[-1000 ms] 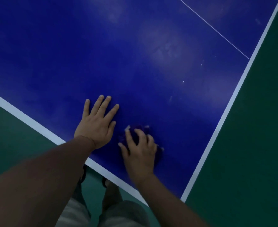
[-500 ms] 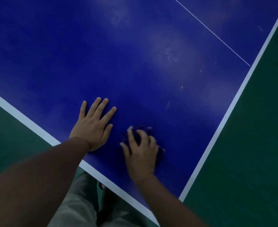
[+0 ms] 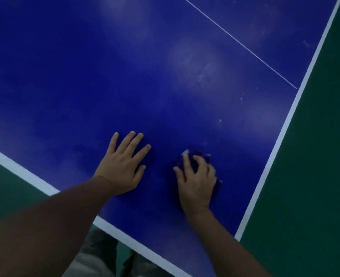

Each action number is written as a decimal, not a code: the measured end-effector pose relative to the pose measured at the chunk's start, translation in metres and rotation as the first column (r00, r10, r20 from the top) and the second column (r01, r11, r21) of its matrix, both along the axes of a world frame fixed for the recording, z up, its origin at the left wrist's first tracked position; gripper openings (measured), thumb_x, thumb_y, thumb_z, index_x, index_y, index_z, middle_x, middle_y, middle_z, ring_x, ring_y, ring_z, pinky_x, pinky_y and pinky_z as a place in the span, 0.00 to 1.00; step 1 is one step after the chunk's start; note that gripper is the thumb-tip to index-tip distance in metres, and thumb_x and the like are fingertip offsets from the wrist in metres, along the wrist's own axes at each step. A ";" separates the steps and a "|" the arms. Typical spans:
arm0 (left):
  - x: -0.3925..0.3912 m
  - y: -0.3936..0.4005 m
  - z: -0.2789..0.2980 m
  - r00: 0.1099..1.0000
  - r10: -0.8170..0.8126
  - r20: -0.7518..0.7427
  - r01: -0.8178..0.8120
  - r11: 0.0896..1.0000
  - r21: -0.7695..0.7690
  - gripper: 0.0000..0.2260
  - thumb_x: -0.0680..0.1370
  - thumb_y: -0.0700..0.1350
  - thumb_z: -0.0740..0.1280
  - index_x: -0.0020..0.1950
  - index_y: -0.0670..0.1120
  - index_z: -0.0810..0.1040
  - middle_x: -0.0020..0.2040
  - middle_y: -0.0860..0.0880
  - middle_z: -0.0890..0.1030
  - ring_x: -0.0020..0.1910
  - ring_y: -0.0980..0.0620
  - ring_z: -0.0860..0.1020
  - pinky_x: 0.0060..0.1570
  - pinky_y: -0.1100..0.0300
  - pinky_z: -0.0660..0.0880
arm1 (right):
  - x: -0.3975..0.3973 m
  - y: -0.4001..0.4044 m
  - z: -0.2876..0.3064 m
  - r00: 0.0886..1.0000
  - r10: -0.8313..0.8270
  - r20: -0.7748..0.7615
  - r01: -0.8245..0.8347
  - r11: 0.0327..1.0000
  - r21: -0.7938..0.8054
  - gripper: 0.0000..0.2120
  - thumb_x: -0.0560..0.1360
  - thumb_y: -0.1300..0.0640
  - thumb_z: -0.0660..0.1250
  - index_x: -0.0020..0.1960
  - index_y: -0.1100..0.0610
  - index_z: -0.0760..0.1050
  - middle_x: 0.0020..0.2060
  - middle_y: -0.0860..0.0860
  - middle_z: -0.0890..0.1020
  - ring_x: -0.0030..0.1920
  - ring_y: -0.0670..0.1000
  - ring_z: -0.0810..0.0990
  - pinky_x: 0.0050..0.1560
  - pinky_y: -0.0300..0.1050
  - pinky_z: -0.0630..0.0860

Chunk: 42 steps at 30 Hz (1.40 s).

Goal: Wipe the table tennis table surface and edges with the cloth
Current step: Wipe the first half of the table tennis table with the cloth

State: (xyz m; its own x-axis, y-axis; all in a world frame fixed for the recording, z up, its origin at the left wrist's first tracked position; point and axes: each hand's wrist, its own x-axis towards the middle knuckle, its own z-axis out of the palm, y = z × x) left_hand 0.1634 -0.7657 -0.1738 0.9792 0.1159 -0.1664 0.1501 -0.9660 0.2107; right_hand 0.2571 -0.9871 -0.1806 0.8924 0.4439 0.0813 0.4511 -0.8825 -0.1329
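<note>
**Blue tabletop, corner view**

Blue tabletop (image 3: pixel 69 72) with white edge bands and a thin white centre line; pale smudges and small white specks on it. Left hand (image 3: pixel 123 168) lies flat on it. Crumpled purple cloth (image 3: pixel 193 156) sits under right hand (image 3: pixel 197 182), near the corner.

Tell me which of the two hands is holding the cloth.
The right hand: its fingers curl over the bunched purple cloth. The left hand lies flat on the bare blue table.
</note>
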 end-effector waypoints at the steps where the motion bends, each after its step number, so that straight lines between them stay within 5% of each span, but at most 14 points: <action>1: 0.011 0.000 0.000 1.000 -0.003 0.001 0.003 1.000 -0.010 0.29 0.80 0.59 0.51 0.77 0.48 0.68 0.79 0.41 0.63 0.79 0.40 0.58 0.76 0.33 0.50 | -0.003 0.011 -0.001 0.998 0.067 0.019 -0.067 0.998 -0.008 0.25 0.80 0.38 0.56 0.68 0.50 0.77 0.62 0.55 0.77 0.57 0.61 0.72 0.48 0.59 0.75; 5: 0.059 -0.007 -0.004 1.000 0.001 0.010 -0.001 1.000 -0.022 0.29 0.81 0.59 0.48 0.79 0.48 0.64 0.81 0.42 0.59 0.80 0.42 0.54 0.77 0.35 0.46 | 0.048 0.045 0.000 0.976 0.200 0.091 -0.195 0.979 -0.060 0.24 0.81 0.39 0.56 0.68 0.50 0.77 0.63 0.53 0.78 0.59 0.59 0.71 0.48 0.56 0.75; 12: 0.129 -0.015 -0.005 1.000 0.023 0.016 -0.022 0.999 -0.044 0.32 0.80 0.61 0.43 0.82 0.49 0.54 0.83 0.45 0.53 0.81 0.42 0.47 0.78 0.38 0.41 | 0.109 -0.005 0.005 0.995 -0.099 0.030 0.100 0.993 -0.064 0.23 0.82 0.42 0.59 0.72 0.52 0.74 0.64 0.57 0.74 0.60 0.63 0.71 0.54 0.59 0.73; 20: 0.187 -0.013 -0.010 0.999 0.046 -0.006 -0.047 0.999 -0.007 0.29 0.82 0.59 0.44 0.82 0.50 0.51 0.83 0.46 0.48 0.82 0.44 0.43 0.77 0.37 0.40 | 0.133 0.023 -0.002 0.962 0.251 0.105 -0.242 0.966 -0.090 0.23 0.81 0.39 0.57 0.68 0.51 0.77 0.63 0.54 0.77 0.58 0.60 0.72 0.48 0.55 0.74; 25: 0.230 -0.014 -0.007 0.999 0.015 0.037 -0.015 1.000 0.002 0.29 0.82 0.59 0.46 0.82 0.50 0.53 0.83 0.45 0.50 0.82 0.44 0.45 0.77 0.37 0.41 | 0.198 -0.002 0.006 0.997 -0.076 0.023 0.077 0.997 -0.032 0.22 0.81 0.43 0.61 0.71 0.52 0.75 0.65 0.56 0.75 0.61 0.64 0.72 0.55 0.60 0.72; 33: 0.290 -0.022 -0.013 0.998 0.021 0.052 -0.019 1.000 -0.021 0.26 0.83 0.59 0.45 0.81 0.56 0.55 0.83 0.46 0.50 0.81 0.43 0.46 0.77 0.35 0.42 | 0.201 0.008 -0.006 0.975 0.191 0.116 -0.188 0.981 -0.038 0.24 0.82 0.39 0.55 0.69 0.51 0.76 0.62 0.54 0.77 0.58 0.60 0.72 0.50 0.55 0.73; 38: 0.291 -0.021 -0.018 0.998 0.012 0.066 -0.011 1.000 -0.014 0.27 0.82 0.63 0.44 0.81 0.59 0.54 0.83 0.46 0.50 0.81 0.42 0.43 0.76 0.34 0.41 | 0.277 -0.008 0.001 0.985 -0.171 0.008 0.171 0.985 0.004 0.23 0.82 0.42 0.58 0.73 0.51 0.73 0.66 0.56 0.73 0.62 0.64 0.70 0.60 0.60 0.69; 42: 0.294 -0.021 -0.021 0.999 -0.005 0.032 0.006 1.000 -0.004 0.29 0.81 0.65 0.41 0.81 0.60 0.50 0.83 0.47 0.46 0.81 0.43 0.40 0.75 0.33 0.39 | 0.240 -0.011 -0.004 0.987 -0.103 0.125 0.105 0.994 -0.011 0.23 0.81 0.41 0.58 0.69 0.52 0.77 0.62 0.56 0.77 0.57 0.63 0.73 0.51 0.57 0.72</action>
State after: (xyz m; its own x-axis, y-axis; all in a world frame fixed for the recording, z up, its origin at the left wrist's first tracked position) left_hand 0.4577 -0.7866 -0.1945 0.9847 0.1099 -0.1353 0.1378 -0.9660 0.2188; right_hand 0.4971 -0.9983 -0.1847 0.9172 0.3513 0.1879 0.3686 -0.9272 -0.0660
